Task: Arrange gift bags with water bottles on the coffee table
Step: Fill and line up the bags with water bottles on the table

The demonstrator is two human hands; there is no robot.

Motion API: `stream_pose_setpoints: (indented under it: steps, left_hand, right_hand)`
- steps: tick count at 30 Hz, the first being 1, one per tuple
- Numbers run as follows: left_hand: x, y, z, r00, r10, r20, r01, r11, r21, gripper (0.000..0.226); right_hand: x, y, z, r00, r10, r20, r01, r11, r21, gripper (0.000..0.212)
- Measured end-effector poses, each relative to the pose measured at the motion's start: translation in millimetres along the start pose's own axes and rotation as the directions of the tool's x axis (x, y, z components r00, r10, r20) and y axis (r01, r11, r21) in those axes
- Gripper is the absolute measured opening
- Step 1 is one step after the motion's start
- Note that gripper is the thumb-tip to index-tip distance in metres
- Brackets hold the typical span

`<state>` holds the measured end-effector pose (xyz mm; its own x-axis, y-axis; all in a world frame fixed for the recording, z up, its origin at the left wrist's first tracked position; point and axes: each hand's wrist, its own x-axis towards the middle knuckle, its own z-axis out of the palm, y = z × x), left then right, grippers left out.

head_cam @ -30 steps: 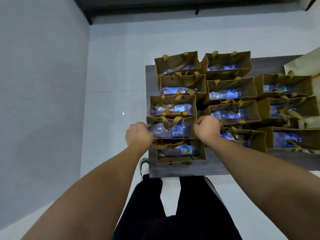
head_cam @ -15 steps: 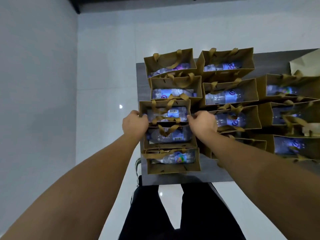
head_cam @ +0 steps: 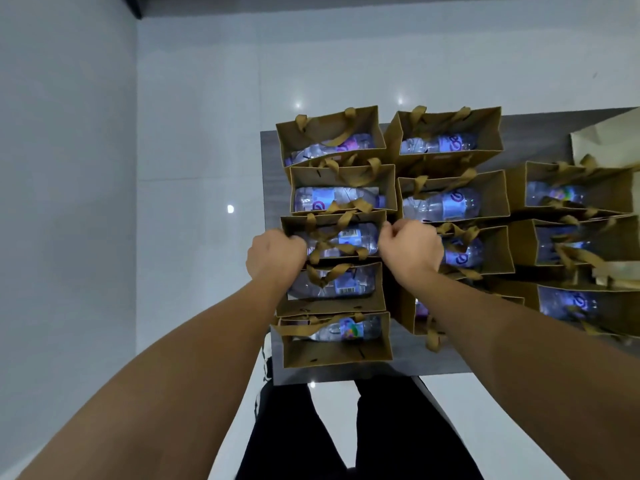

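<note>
Rows of brown paper gift bags (head_cam: 341,195) mostly set; left hand (head_cam: 273,254) and right hand (head_cam: 410,249) grip third bag (head_cam: 332,237), aligning.

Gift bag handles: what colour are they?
The handles are mustard-gold ribbon, matching the brown paper bags; head view shows it best.

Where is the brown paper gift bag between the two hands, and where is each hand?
Brown paper gift bag (head_cam: 294,226): head view, far left rim.
Left hand (head_cam: 275,256): head view, back of hand.
Right hand (head_cam: 412,249): head view, back of hand.
</note>
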<state>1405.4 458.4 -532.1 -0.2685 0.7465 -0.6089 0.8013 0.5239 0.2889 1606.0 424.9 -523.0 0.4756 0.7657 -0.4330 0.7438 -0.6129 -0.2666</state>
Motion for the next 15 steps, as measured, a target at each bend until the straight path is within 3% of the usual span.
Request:
stream_pose_setpoints:
  steps: [4,8,15]
  left_hand:
    - [15.7,17.4,-5.5,0.995,0.021,-0.102,-0.028,0.998,-0.063,0.032]
    - [36.6,39.5,-5.5,0.994,0.072,-0.077,-0.077,0.995,-0.067,0.04]
    - [48.2,43.9,-7.0,0.991,0.049,-0.124,-0.04,0.996,0.074,0.022]
  right_hand:
    - [31.6,-10.1,-6.2,0.997,-0.051,-0.066,0.053,0.998,0.033,0.033]
    - [48.8,-17.4,-5.2,0.994,-0.065,-0.088,0.065,0.998,-0.006,0.026]
    - [57.1,-25.3,-3.6,0.994,-0.075,-0.082,0.075,0.997,-0.003,0.021]
